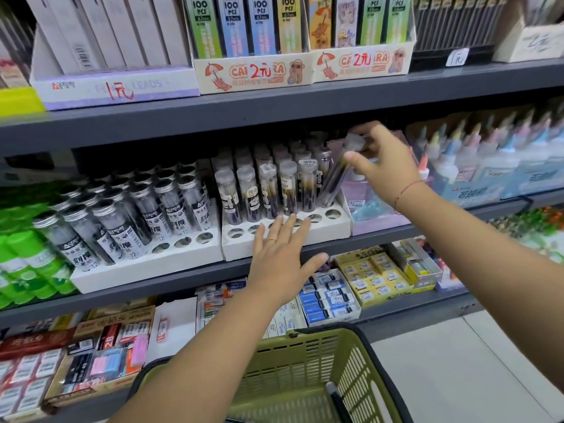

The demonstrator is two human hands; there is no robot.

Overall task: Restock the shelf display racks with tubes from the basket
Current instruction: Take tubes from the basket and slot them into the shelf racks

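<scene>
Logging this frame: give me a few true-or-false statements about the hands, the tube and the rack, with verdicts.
1. The right hand holds a clear tube tilted, with its lower end at the right end of the white rack. True.
2. The left hand grips a second tube. False: it holds nothing, and its straight fingers lie over the rack's front.
3. Every hole in that rack is filled. False: the front holes are empty.
4. A green basket sits below the arms. True.
</scene>
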